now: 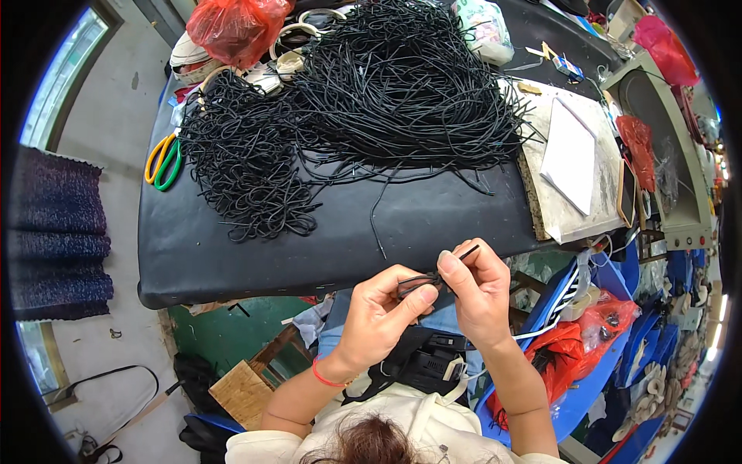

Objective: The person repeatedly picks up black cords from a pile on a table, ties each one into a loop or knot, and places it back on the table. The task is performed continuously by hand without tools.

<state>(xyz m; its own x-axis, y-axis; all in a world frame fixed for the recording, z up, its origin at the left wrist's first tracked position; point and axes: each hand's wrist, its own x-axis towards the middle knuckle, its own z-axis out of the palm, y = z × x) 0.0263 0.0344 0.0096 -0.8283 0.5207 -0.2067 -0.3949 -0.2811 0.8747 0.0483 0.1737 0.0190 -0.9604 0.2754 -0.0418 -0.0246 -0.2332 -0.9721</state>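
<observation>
Between my two hands, just off the table's near edge, is a thin black cord (417, 283) bent into a small loop. Thumb and fingers of my left hand (389, 309) pinch the looped part. My right hand (478, 292) grips the same cord close beside it, and a short straight end sticks up past the fingertips. On the black-covered table (232, 267) lies a big heap of long black cords (410, 93). To its left, and touching it, sits a smaller pile of looped black cords (243, 162). One loose strand hangs from the heap toward my hands.
Scissors (164, 161) with orange and green handles lie at the table's left edge. A red plastic bag (236, 29) stands at the back left. On the right, a pale board (576, 209) bears a white sheet (570, 158) and a phone (627, 193). A blue bin (610, 340) holds red bags.
</observation>
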